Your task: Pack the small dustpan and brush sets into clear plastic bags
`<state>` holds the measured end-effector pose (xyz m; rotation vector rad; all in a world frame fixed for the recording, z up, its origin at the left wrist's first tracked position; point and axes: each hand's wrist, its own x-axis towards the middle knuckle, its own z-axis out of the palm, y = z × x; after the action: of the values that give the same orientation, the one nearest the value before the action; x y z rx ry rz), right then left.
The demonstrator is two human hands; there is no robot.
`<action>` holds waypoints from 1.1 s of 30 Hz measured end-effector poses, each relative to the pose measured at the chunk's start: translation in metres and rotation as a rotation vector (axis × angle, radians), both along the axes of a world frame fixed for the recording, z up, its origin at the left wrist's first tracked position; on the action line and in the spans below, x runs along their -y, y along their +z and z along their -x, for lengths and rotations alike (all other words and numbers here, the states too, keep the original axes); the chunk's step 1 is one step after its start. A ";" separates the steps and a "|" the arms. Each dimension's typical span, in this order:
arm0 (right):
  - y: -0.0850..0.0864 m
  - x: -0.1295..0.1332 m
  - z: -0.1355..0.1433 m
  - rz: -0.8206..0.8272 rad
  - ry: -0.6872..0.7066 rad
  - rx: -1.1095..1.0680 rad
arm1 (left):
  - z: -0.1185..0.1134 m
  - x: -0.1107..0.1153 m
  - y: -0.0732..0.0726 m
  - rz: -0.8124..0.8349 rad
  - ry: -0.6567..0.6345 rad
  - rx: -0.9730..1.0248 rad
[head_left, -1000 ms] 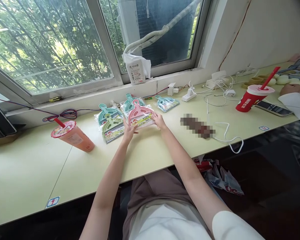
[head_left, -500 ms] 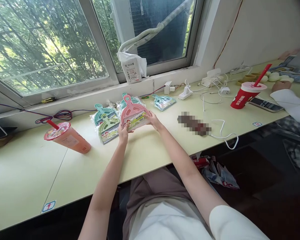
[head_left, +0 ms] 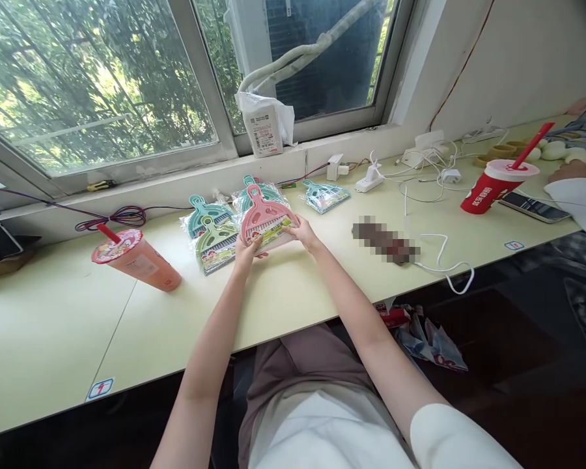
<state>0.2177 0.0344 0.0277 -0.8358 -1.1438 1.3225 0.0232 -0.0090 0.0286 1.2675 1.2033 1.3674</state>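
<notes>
A pink mini dustpan and brush set (head_left: 265, 215) with a printed label is held up over the table, tilted toward me. My left hand (head_left: 247, 250) is closed on its lower left corner, thumb on the front. At its right edge, my right hand (head_left: 303, 233) grips it the same way. Behind and left of it lie a green dustpan set (head_left: 215, 242) and a teal dustpan set (head_left: 206, 215), both in clear wrap. Another teal set (head_left: 254, 189) is partly hidden behind the pink one. A further teal set (head_left: 323, 195) lies near the wall.
An orange drink cup (head_left: 141, 262) with a red straw leans at the left. Rightward are a blurred-out object (head_left: 385, 242), a white power strip (head_left: 370, 178), tangled white cables, a red cup (head_left: 489, 187) and a phone (head_left: 535, 206). Another person's sleeve (head_left: 579, 198) rests at the far right.
The view has shifted slightly, so the scene sits a little farther right. Both hands keep hold of the pink dustpan set, which has hardly moved.
</notes>
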 end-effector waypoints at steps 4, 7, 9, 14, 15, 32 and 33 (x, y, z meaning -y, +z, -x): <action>0.005 0.010 0.007 -0.001 0.093 -0.140 | 0.004 -0.001 0.004 -0.068 0.072 0.053; 0.003 0.021 0.026 0.009 0.208 -0.235 | 0.009 -0.003 0.005 -0.090 0.123 0.103; -0.002 0.028 0.042 0.060 0.268 -0.212 | 0.012 -0.004 0.004 -0.088 0.134 0.113; -0.011 0.036 0.063 0.167 0.119 -0.227 | 0.006 -0.006 -0.001 -0.051 0.121 0.111; -0.011 0.035 0.061 0.186 0.077 -0.226 | 0.003 -0.005 0.000 -0.030 0.099 0.096; 0.053 -0.023 -0.160 0.412 -0.637 0.067 | 0.044 0.006 0.019 -0.099 0.706 -0.324; 0.055 -0.021 -0.168 0.419 -0.656 0.127 | 0.045 0.005 0.018 -0.095 0.720 -0.326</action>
<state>0.3854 0.0556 0.0827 -1.4699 -0.5925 0.9642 -0.0213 -0.0141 0.0462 1.1992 1.9678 1.7745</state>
